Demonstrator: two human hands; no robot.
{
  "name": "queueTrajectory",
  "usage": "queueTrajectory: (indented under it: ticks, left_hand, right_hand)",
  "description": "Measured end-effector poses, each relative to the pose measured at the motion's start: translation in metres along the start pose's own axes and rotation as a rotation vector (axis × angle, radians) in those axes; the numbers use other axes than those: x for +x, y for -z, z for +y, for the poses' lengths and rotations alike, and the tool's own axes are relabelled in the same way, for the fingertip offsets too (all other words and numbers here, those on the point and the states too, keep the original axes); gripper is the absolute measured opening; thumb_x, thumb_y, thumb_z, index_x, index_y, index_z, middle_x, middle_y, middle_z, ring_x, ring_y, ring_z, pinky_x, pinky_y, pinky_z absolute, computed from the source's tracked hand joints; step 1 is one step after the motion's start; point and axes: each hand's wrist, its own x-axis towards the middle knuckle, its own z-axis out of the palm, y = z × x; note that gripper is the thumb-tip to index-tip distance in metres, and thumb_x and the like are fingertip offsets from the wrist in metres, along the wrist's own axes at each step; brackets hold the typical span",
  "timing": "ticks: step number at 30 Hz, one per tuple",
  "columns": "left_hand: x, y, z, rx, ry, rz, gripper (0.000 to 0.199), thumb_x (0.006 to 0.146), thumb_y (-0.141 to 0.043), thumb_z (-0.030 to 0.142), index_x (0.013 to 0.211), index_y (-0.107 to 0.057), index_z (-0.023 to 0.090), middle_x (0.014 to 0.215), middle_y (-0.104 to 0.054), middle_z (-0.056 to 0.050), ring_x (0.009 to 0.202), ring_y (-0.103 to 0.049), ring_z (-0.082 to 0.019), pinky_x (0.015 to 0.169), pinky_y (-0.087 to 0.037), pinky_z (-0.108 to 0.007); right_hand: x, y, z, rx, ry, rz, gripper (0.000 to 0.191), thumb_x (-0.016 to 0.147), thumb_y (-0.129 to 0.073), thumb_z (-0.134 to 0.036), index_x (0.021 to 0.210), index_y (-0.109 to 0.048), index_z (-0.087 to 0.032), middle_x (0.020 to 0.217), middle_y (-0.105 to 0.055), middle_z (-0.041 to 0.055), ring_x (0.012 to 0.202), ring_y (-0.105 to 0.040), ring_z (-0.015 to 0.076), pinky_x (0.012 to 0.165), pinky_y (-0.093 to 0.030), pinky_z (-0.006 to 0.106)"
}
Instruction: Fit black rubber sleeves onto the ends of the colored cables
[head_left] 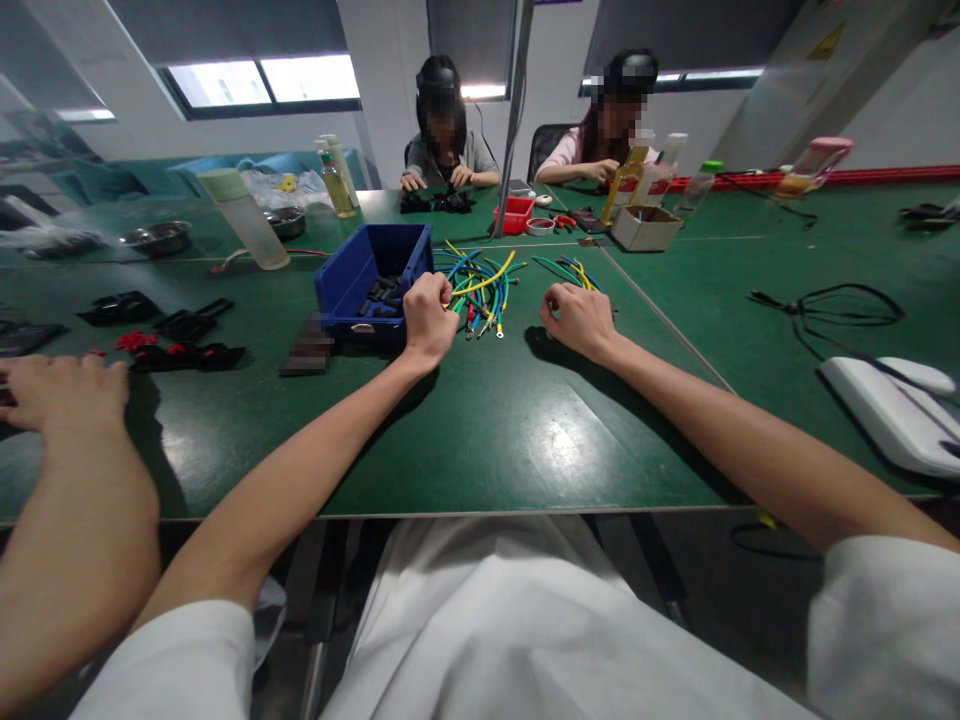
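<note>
My left hand [430, 312] is closed in a fist at the right side of a blue bin [341, 280], which has small black parts in it. A yellow wire [491, 277] runs out from its fingers over a loose pile of blue, green and yellow wires [480, 300], some with metal lugs on their ends. To the right, my right hand [581, 318] hovers low over the table with curled fingers pressed together; whatever they may hold is hidden. Just behind it lies a smaller bundle of green, yellow and blue wires [574, 270].
A co-worker's hand [64, 390] rests at the left edge near black and red parts [180, 352]. Two people sit across the green table [480, 430]. Bottles [244, 220], a red tray [514, 215], a small box [646, 230] and a white device [885, 410] stand around.
</note>
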Motion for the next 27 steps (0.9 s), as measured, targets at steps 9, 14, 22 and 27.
queueTrajectory:
  ticks: [9,14,22,27]
  left_hand:
    - [-0.008,0.005,0.015,-0.012,-0.093,-0.022,0.031,0.062,-0.042,-0.007,0.062,-0.030,0.021,0.068,-0.047,-0.003,0.070,-0.049,-0.017,0.065,-0.038,-0.032]
    - [-0.022,0.001,0.024,0.001,-0.238,-0.081,0.029,0.067,-0.044,-0.007,0.062,-0.035,0.021,0.068,-0.049,-0.003,0.071,-0.050,-0.017,0.067,-0.040,-0.031]
    - [-0.026,-0.001,0.022,0.032,-0.501,-0.162,0.028,0.089,-0.040,0.006,0.066,-0.048,0.019,0.072,-0.053,-0.004,0.076,-0.051,-0.017,0.075,-0.042,-0.030]
    - [-0.027,0.003,0.026,0.044,-0.746,-0.230,0.037,0.100,-0.032,0.020,0.069,-0.054,0.019,0.071,-0.056,-0.004,0.075,-0.053,-0.015,0.080,-0.043,-0.032]
  right_hand:
    - [-0.004,0.001,-0.014,0.324,0.064,-0.053,0.034,0.090,-0.049,-0.036,0.112,-0.067,-0.017,0.089,-0.073,0.0072,0.077,-0.065,0.0204,0.070,-0.041,0.030]
    - [-0.009,0.003,-0.024,0.844,0.049,-0.193,0.054,0.093,-0.046,-0.050,0.132,-0.055,-0.014,0.094,-0.073,0.0079,0.063,-0.065,0.0157,0.066,-0.049,0.029]
    - [-0.011,-0.002,-0.029,1.017,0.011,-0.234,0.049,0.090,-0.054,-0.050,0.126,-0.057,-0.017,0.090,-0.074,0.0059,0.060,-0.064,0.0133,0.063,-0.050,0.027]
    - [-0.011,0.001,-0.037,1.249,-0.084,-0.360,0.049,0.085,-0.054,-0.063,0.096,-0.067,-0.017,0.083,-0.071,0.0061,0.056,-0.063,0.0128,0.043,-0.038,0.021]
